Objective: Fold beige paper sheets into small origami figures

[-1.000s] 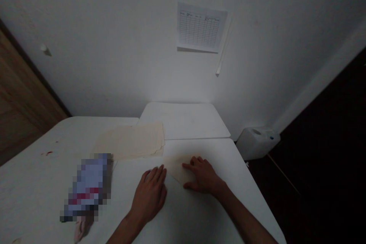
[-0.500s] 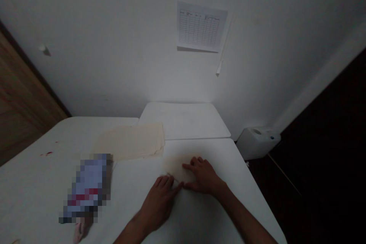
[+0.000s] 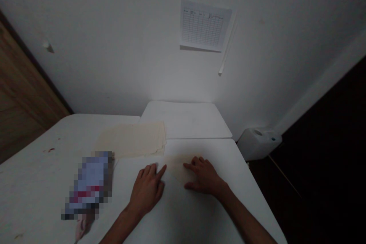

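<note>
A thin, pale cream sheet [image 3: 176, 167] lies on the white table [image 3: 183, 221], its outline faint against the surface. My right hand [image 3: 204, 175] rests on the sheet's right part, thumb and index finger spread apart and the other fingers bent. Just left of the sheet is my left hand [image 3: 147, 188], index finger stretched toward the sheet's left edge and thumb held apart. Nothing shows in its fingers. Whether that fingertip touches the sheet, I cannot tell. Farther back on the left lies a stack of similar cream sheets [image 3: 134, 139] with uneven edges.
A blurred-out blue and white packet [image 3: 91, 179] with a red band lies left of my left hand. A white board [image 3: 187, 120] sits at the back against the wall. Beyond the table's right edge stands a white plastic canister [image 3: 254, 146]. A printed table [image 3: 203, 26] hangs on the wall.
My left hand has moved left and slightly away from me, off the sheet's near corner and apart from my right hand. My right hand has stayed nearly in place.
</note>
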Action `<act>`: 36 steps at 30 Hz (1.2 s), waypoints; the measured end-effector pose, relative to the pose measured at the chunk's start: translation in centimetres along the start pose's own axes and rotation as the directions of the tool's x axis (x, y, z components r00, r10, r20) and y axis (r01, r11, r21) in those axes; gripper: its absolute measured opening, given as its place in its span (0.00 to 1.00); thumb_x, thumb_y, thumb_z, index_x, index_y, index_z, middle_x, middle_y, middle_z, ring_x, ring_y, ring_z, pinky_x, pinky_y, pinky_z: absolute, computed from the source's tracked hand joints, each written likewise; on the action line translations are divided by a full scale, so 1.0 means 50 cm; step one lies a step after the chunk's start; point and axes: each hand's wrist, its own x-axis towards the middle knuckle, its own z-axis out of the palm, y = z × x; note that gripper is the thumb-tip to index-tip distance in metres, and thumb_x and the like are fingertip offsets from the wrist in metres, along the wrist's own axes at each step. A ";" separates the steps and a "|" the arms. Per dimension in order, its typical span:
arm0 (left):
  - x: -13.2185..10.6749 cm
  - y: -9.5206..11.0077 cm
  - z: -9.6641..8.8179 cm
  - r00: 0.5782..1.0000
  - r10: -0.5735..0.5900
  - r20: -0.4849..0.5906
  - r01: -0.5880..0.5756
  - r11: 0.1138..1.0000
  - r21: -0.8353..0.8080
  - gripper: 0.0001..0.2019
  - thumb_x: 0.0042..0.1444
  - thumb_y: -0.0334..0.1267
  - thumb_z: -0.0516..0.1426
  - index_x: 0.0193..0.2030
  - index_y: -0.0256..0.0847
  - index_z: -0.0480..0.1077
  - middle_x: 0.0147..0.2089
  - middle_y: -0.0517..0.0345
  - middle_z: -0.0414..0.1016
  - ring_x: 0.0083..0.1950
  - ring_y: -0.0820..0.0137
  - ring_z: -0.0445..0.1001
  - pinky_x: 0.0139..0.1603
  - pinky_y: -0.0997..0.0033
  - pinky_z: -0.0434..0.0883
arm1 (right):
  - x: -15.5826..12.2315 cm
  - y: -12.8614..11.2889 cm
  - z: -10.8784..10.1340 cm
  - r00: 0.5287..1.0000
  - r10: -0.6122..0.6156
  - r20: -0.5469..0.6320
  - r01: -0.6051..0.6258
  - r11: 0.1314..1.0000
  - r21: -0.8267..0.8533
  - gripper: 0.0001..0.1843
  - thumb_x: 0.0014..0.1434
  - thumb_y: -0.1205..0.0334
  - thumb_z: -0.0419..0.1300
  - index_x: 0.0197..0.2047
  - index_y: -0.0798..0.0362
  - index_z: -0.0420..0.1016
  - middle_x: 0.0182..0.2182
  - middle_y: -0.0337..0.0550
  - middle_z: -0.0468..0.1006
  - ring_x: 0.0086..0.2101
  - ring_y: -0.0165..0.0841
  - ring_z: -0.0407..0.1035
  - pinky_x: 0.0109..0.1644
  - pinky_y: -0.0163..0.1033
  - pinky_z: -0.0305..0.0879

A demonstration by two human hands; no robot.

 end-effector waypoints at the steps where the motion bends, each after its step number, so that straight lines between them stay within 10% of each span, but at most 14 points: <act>1: 0.000 0.001 -0.001 1.000 -0.003 -0.005 0.003 1.000 0.005 0.24 0.56 0.32 0.51 0.61 0.41 0.64 0.51 0.44 0.67 0.52 0.54 0.64 0.53 0.54 0.61 | 0.000 0.001 0.001 1.000 -0.004 -0.005 0.004 1.000 0.001 0.42 0.47 0.37 0.64 0.63 0.40 0.61 0.51 0.47 0.67 0.50 0.46 0.59 0.54 0.48 0.55; 17: -0.021 0.068 0.024 0.944 0.329 0.002 -0.319 0.917 -0.240 0.33 0.53 0.23 0.52 0.64 0.53 0.58 0.53 0.50 0.64 0.53 0.58 0.61 0.55 0.54 0.62 | 0.000 0.002 0.006 0.998 -0.027 -0.064 0.028 1.000 0.007 0.39 0.50 0.35 0.61 0.61 0.41 0.64 0.49 0.48 0.68 0.49 0.46 0.61 0.52 0.49 0.56; 36: 0.017 0.017 0.021 0.988 -0.011 -0.154 0.002 0.998 -0.058 0.17 0.59 0.31 0.51 0.55 0.38 0.68 0.52 0.43 0.68 0.53 0.54 0.65 0.53 0.51 0.65 | 0.000 0.001 0.006 0.999 0.007 -0.031 -0.006 0.999 0.041 0.42 0.46 0.39 0.66 0.62 0.41 0.63 0.51 0.47 0.67 0.50 0.46 0.60 0.56 0.49 0.54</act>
